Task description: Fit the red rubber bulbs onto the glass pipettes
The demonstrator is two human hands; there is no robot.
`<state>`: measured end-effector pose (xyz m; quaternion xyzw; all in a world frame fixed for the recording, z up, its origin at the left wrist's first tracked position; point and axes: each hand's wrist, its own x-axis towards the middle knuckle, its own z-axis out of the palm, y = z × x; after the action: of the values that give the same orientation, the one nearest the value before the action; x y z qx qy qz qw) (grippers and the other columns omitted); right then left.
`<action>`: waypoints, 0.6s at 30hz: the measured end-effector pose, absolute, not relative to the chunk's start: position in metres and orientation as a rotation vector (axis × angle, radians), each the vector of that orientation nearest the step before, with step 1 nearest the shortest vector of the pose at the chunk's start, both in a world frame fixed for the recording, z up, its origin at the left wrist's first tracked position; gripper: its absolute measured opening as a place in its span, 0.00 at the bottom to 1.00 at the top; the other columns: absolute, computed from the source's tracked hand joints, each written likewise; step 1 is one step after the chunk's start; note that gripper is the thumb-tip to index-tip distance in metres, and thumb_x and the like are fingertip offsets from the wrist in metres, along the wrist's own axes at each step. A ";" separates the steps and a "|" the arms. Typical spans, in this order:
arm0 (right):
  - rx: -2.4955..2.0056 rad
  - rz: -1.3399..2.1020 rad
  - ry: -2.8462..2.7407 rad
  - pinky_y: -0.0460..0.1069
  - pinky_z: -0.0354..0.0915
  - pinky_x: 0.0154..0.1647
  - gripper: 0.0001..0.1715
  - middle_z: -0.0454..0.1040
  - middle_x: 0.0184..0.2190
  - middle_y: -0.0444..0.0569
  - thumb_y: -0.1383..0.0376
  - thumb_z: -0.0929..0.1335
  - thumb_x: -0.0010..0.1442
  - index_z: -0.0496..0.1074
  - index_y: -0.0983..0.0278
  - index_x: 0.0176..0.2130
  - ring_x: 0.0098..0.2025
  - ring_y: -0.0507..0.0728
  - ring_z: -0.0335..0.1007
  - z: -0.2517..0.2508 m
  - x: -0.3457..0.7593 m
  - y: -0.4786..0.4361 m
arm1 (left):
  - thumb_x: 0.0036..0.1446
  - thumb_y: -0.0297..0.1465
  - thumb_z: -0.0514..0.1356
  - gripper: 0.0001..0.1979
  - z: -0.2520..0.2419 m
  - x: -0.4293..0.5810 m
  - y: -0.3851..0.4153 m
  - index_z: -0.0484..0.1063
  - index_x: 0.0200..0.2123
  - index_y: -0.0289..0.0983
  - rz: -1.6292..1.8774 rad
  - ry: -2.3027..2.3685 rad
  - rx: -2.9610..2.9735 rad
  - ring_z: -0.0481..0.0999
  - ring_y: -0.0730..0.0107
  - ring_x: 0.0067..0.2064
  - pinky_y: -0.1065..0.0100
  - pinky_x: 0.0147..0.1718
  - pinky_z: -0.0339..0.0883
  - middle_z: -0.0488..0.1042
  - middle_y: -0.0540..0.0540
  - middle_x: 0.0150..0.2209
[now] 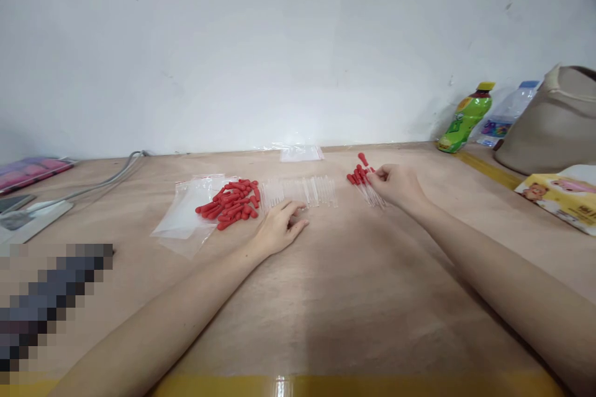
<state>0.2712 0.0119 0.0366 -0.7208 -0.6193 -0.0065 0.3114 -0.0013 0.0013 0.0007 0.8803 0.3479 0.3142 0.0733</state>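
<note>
White wall (233, 43) closes off the far side of a wooden desk (326, 298), whose near edge carries a strip of yellow tape (326, 384). At the middle of the desk, a row of clear tubes (307, 189) lies side by side: the row runs left to right, and each tube's long axis points from the person toward the wall. A loose pile of red caps (233, 201) lies just left of the row, partly on an opened plastic bag (186, 214). A second small bag (302, 152) lies beyond, close to the wall. The left hand (279, 226) rests palm down on the desk at the near-left end of the row. Its fingers are loosely curled, with the tips at the near ends of the tubes; whether one is pinched cannot be told. The tubes lie directly ahead of these fingers and slightly to the right, and the pile of caps is just to the left, so this hand is the nearer one to both. The right hand (395, 185) sits well apart at the right, its fingers drawn together on a bunch of capped droppers (365, 183). Their red ends point away to the far left and the clear stems run back under the hand. Off to the right stand a green bottle (465, 116), a water bottle (505, 113), a beige bag (554, 124) and a tissue pack (559, 195). A grey cable (107, 180) crosses the far left.
</note>
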 end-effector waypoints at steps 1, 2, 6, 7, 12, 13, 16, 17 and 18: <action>-1.941 -0.038 -1.602 0.46 0.55 0.26 0.13 0.71 0.22 0.49 0.60 0.63 0.52 0.70 0.66 0.23 0.27 0.54 0.66 0.038 0.278 0.016 | 0.54 0.31 0.55 0.12 0.001 0.000 0.001 0.66 0.42 0.36 0.931 1.052 2.638 0.68 0.75 0.28 0.69 0.33 0.66 0.67 0.48 0.32; -1.978 -0.051 -1.590 0.46 0.55 0.26 0.13 0.71 0.23 0.50 0.60 0.63 0.51 0.69 0.65 0.23 0.27 0.54 0.66 0.038 0.282 0.020 | 0.54 0.31 0.55 0.11 0.002 0.000 0.001 0.67 0.41 0.36 0.921 1.056 2.628 0.68 0.75 0.28 0.69 0.32 0.66 0.67 0.47 0.32; -2.093 -0.046 -1.622 0.46 0.54 0.26 0.15 0.72 0.23 0.52 0.59 0.62 0.51 0.69 0.65 0.22 0.28 0.56 0.67 0.032 0.286 0.030 | 0.55 0.32 0.54 0.09 0.002 0.001 0.001 0.68 0.39 0.36 0.889 1.065 2.600 0.69 0.75 0.29 0.70 0.31 0.65 0.67 0.47 0.32; -2.130 -0.030 -1.632 0.47 0.54 0.26 0.15 0.72 0.23 0.53 0.58 0.62 0.52 0.69 0.65 0.22 0.28 0.57 0.67 0.030 0.284 0.031 | 0.55 0.32 0.54 0.09 0.002 0.001 0.001 0.68 0.39 0.35 0.884 1.070 2.601 0.69 0.75 0.29 0.70 0.30 0.65 0.67 0.47 0.32; -2.240 0.028 -1.674 0.48 0.54 0.25 0.18 0.72 0.25 0.57 0.57 0.61 0.52 0.71 0.68 0.26 0.29 0.59 0.68 0.028 0.277 0.028 | 0.55 0.32 0.54 0.09 0.000 -0.001 0.002 0.69 0.37 0.35 0.893 1.044 2.596 0.68 0.76 0.28 0.71 0.30 0.65 0.67 0.47 0.32; -2.243 0.019 -1.671 0.49 0.54 0.25 0.19 0.72 0.26 0.58 0.57 0.61 0.52 0.71 0.68 0.26 0.29 0.60 0.68 0.028 0.276 0.026 | 0.55 0.31 0.54 0.09 0.000 -0.001 0.002 0.69 0.37 0.34 0.893 1.039 2.591 0.69 0.76 0.28 0.71 0.30 0.65 0.67 0.47 0.32; -2.244 -0.061 -1.653 0.49 0.55 0.26 0.18 0.72 0.26 0.56 0.56 0.60 0.52 0.71 0.66 0.26 0.31 0.61 0.69 0.031 0.272 0.021 | 0.55 0.31 0.54 0.08 0.000 -0.001 0.002 0.69 0.36 0.34 0.882 1.043 2.580 0.69 0.75 0.29 0.71 0.30 0.65 0.67 0.47 0.32; -2.230 -0.085 -1.653 0.49 0.56 0.26 0.18 0.72 0.26 0.55 0.56 0.60 0.52 0.71 0.66 0.26 0.31 0.60 0.68 0.032 0.269 0.020 | 0.54 0.31 0.54 0.08 0.000 0.000 0.002 0.69 0.36 0.34 0.877 1.046 2.580 0.69 0.75 0.29 0.71 0.30 0.65 0.67 0.47 0.32; -2.203 -0.092 -1.664 0.49 0.57 0.26 0.18 0.72 0.26 0.54 0.56 0.60 0.52 0.71 0.65 0.25 0.31 0.60 0.68 0.032 0.265 0.019 | 0.55 0.31 0.54 0.08 0.000 0.000 0.002 0.69 0.36 0.34 0.875 1.049 2.581 0.69 0.75 0.29 0.71 0.30 0.65 0.67 0.47 0.32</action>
<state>0.2647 0.0189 0.0320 -0.7832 -0.5917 -0.0328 0.1883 0.0000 0.0021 -0.0001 0.8785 0.3569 0.2977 0.1103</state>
